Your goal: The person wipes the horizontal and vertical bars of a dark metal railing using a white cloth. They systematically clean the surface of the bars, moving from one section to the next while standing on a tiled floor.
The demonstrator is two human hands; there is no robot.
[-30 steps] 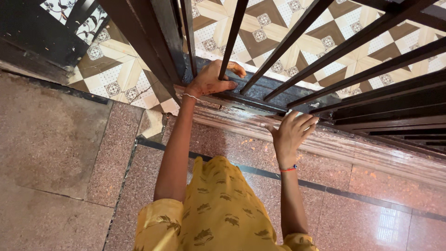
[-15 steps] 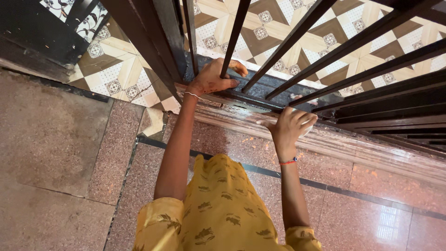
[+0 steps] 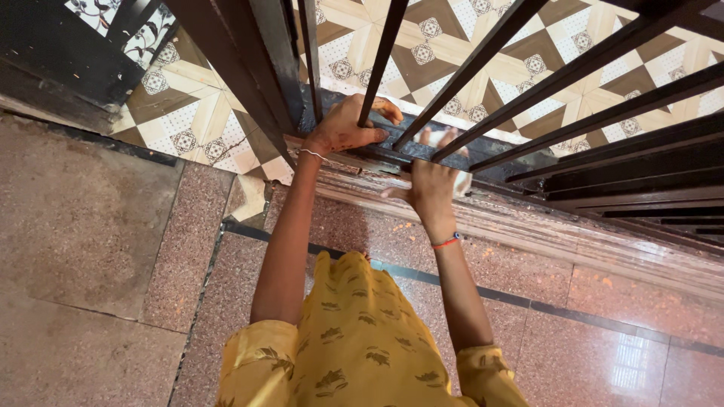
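Looking down from the head camera, a black metal gate (image 3: 528, 83) of slanting bars is seen standing over a worn threshold (image 3: 528, 226) at the edge of a speckled pink stone floor (image 3: 98, 226). The left hand (image 3: 348, 124) is wrapped around one bar (image 3: 377, 60) near its foot, fingers curled round the far side and thumb laid along the gate's bottom rail (image 3: 422, 154); the grip is closed on that bar. A thin silver bangle (image 3: 309, 154) is worn on the left wrist. The right hand (image 3: 430, 192) is set just right of the left, on the threshold just beneath the bottom rail, fingers bent over a small white thing (image 3: 461, 183) that shows only at the fingertips; what it is cannot be told, and whether the grip is closed on it or only pressed flat over it cannot be told either. A red and blue thread band (image 3: 446, 242) is tied on the right wrist. Beyond the bars, a patterned tile floor (image 3: 452, 45) in cream and brown is seen, and bare toes (image 3: 437, 137) of someone outside are glimpsed between two bars just above the right hand. A yellow printed garment (image 3: 354, 339) with short sleeves fills the lower middle of the view.
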